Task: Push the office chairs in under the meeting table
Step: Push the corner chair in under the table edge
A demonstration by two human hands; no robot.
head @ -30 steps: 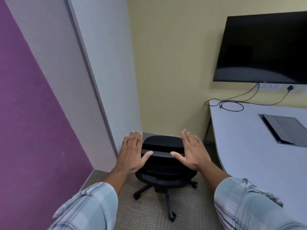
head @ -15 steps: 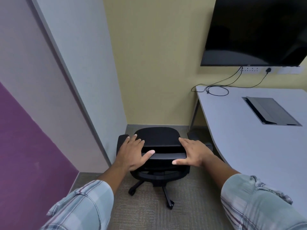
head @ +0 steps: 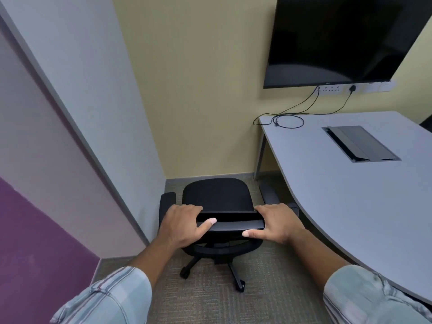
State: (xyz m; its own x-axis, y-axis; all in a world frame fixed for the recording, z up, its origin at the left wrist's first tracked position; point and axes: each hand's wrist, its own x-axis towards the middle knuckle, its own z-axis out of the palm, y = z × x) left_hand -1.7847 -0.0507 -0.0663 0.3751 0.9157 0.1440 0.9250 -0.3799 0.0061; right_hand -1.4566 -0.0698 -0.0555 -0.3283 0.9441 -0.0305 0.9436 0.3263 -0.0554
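At lower centre of the frame, our left hand [head: 181, 224] and right hand [head: 277, 222] are both clamped on the top edge of the black chair [head: 216, 195], fingers over, thumbs behind. The chair stands on carpet just left of the grey table [head: 350, 195], not under it.

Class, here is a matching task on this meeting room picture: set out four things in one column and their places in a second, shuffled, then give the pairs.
Things:
1 black wall screen
2 coiled black cable
3 black swivel office chair
4 left hand

Places:
A gripping the chair's backrest top
B on the grey meeting table, far corner
C mounted on the yellow wall
D on the carpet, beside the table

Pairs: 1-C, 2-B, 3-D, 4-A
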